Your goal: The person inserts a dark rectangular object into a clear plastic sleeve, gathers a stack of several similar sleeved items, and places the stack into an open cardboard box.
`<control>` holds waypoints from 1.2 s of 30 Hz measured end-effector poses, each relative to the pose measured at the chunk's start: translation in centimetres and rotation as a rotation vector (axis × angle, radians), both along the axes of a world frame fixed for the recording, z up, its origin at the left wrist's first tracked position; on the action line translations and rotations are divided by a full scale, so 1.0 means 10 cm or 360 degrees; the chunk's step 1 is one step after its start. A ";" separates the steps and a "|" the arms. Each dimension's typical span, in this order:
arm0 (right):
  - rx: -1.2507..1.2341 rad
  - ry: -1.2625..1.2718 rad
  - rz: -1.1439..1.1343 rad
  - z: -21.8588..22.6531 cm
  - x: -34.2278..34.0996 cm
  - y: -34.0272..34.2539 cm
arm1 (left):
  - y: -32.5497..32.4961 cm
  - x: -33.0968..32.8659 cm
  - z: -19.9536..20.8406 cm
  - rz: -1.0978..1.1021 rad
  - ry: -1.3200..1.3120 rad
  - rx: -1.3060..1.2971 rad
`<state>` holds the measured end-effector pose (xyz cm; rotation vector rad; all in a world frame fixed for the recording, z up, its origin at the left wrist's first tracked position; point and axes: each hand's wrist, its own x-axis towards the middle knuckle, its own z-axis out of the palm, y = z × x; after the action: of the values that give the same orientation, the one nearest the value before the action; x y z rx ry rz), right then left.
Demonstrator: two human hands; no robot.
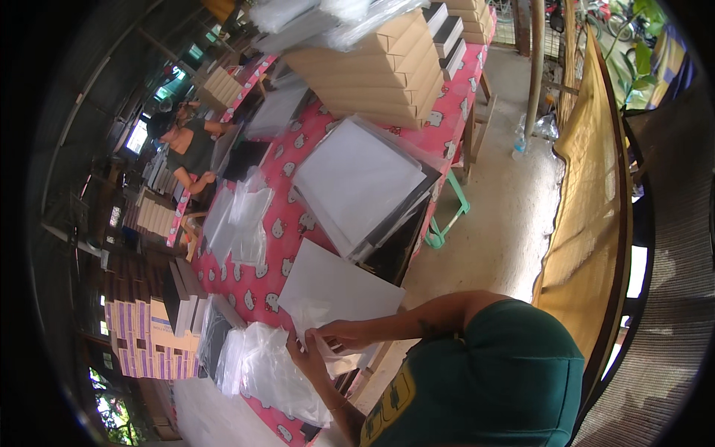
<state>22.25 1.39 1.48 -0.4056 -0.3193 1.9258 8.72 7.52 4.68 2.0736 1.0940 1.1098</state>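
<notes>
My left hand [307, 356] and my right hand [342, 337] are close together at the table's near side. Their fingers are closed on a thin clear plastic bag [311, 313], whose loose edge spreads over a white flat board [346, 279]. The board lies partly under my hands and the bag. Beside my left hand is a crumpled pile of clear plastic bags [275, 376]. Farther up the table lies a stack of white sheets and dark panels [361, 182], with plastic around its edges.
The table has a pink patterned cover [249, 294]. Brown cartons [365, 74] are stacked at its far end, plastic on top. More cartons [149, 339] stand at left. Another person [194, 153] works across the table. A green stool [450, 212] is at the right edge.
</notes>
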 end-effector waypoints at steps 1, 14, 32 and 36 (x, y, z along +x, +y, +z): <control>0.0005 -0.0058 -0.0105 0.02 0.00 0.01 | 0.03 -0.04 -0.06 0.0013 -0.0001 0.0131; 0.0201 0.0122 -0.0453 0.07 -0.06 0.14 | 0.06 -0.14 0.03 0.0128 0.0277 -0.0077; 0.0184 -0.0207 -0.1793 0.74 1.17 -0.19 | 0.76 -1.45 -0.17 0.0258 0.1751 -0.0269; 0.0559 -0.0750 -0.1735 0.86 0.94 -0.27 | 0.45 -0.86 0.27 0.0604 0.0568 0.0536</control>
<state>31.65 -1.29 10.07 -0.6261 -0.5795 0.6797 0.10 12.07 7.39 2.4608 1.6202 1.1915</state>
